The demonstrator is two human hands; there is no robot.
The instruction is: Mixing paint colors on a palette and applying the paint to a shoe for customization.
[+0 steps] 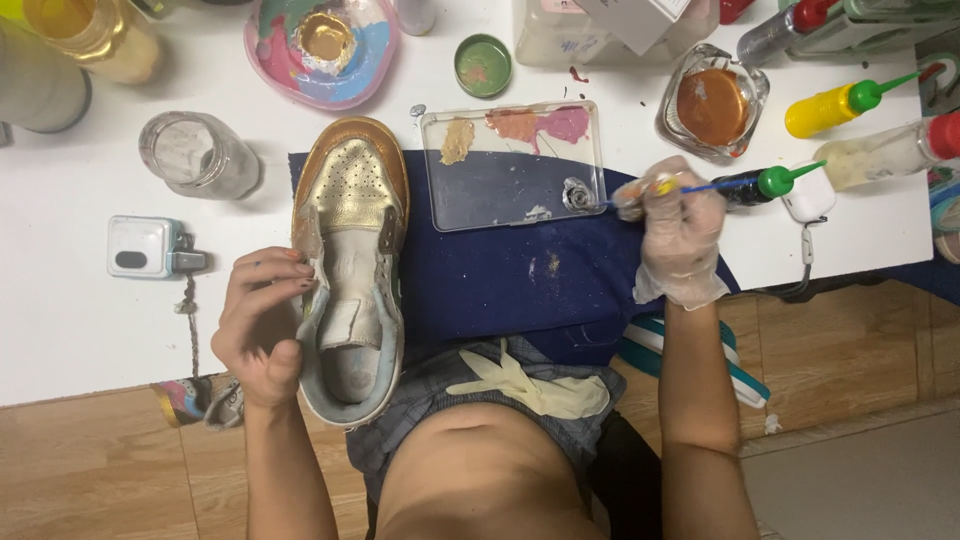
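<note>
The shoe (pixel 350 270) lies toe away from the person on a dark blue cloth (pixel 480 270) at the near edge of the white surface (pixel 80 330). Its toe is already gold while the tongue and heel are pale, so it sits opening-up where the unpainted parts are easy to reach. The bare left hand (pixel 262 325) curls around the shoe's left side near the heel, fingers pressed on the collar, seemingly to steady it.

To the right of the shoe, the gloved right hand (pixel 678 235) pinches a thin blue-handled brush (pixel 640 192), its tip pointing back toward the shoe and resting on a small silvery dab at the lower right corner of a clear plastic tray (pixel 590 125). The tray sits just right of the shoe's toe and carries smears of tan, orange and pink paint, serving as a palette within short reach of both hand and shoe.

Beyond the tray, further from the shoe, stand a small green lid (pixel 483 65) and a glass dish of copper-coloured paint (pixel 712 105). Squeeze bottles, one yellow (pixel 835 108) and one dark with a green cap (pixel 765 185), lie on their sides at the far right. Left of the shoe are a clear glass jar (pixel 195 152) and a small white box-like device (pixel 145 246); what it is I cannot quite tell. A spare pale glove (pixel 530 385) rests on the person's lap below the shoe.
</note>
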